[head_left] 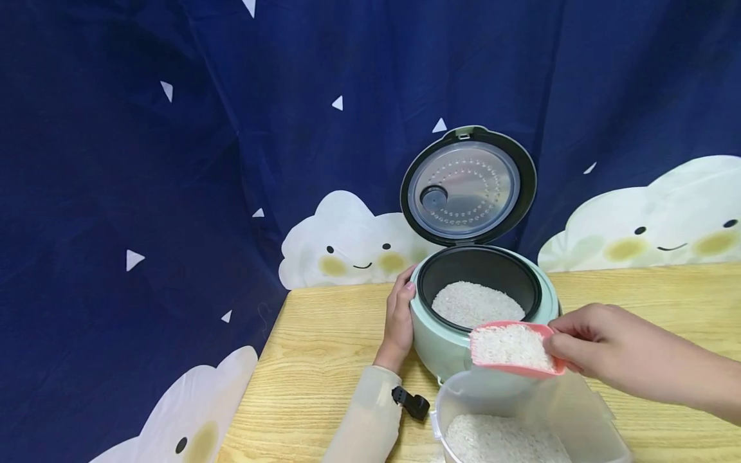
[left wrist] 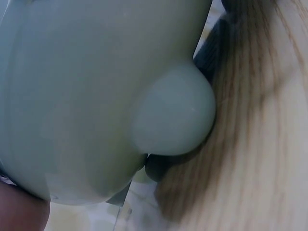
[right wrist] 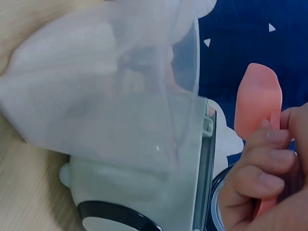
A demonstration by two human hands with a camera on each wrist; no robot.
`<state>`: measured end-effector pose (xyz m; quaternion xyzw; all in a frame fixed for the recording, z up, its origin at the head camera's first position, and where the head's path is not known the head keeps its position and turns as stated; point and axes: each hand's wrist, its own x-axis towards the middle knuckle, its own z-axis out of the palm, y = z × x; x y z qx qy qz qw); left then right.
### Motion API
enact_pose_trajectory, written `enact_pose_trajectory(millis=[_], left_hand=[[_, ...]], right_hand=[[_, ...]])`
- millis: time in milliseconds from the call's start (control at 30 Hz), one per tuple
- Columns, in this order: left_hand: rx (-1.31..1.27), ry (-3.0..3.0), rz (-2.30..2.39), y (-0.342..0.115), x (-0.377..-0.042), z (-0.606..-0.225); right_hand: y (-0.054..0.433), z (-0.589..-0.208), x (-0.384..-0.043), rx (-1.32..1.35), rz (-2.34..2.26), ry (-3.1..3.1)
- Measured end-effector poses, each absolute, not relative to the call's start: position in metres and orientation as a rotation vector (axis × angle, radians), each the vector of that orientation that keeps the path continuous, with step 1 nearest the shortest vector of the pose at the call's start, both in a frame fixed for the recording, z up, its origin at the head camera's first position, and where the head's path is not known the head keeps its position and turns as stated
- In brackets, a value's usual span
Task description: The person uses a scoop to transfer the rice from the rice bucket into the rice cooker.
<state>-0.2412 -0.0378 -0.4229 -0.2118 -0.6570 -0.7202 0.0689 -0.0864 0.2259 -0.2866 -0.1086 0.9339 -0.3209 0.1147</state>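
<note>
Just above the near rim of the pale green, round-bodied rice cooker (head_left: 431,337), as the head view shows it, we see the pink plastic scoop (right wrist: 259,101) heaped with white rice. We have its handle pinched in our right hand (head_left: 585,341). Our left hand (head_left: 399,321) is not wrapped round anything; its relaxed fingers lie against the cooker's side.

The main danger, as we judge it, is spilling: the loose grains (head_left: 512,346) come up to the scoop's shallow edges, and a small roll of the wrist could send them over. If we tip too soon, grains could land on the cooker's outer ring rather than in the black inner pot (head_left: 523,276), which already holds a mound of rice (head_left: 477,303). Some could also drop into the translucent plastic bin (head_left: 599,421) just in front, or onto the light wood table (head_left: 324,347).

Our pinch sits at one end, so the load could twist the scoop. Pushing hard with the left hand could nudge the cooker, and a high reach might knock the raised, metal-lined lid (head_left: 463,186).
</note>
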Motion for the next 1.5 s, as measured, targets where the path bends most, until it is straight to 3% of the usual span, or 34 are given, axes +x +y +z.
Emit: enact_pose_trajectory(millis=[533,867,1500], left_hand=[[-0.615,-1.978,-2.166,-0.037,-0.242,-0.424],[-0.619,-1.964,-2.175,-0.036,-0.243,-0.425],[-0.629,-1.977,-2.164,-0.038,-0.243,-0.424]], right_hand=[[0.218,-0.271,-0.131,-0.231,-1.099,2.719],[0.205,-0.274,-0.153,-0.253,-0.961,2.895],[0.190,-0.284,-0.162,-0.390,-0.592,3.315]])
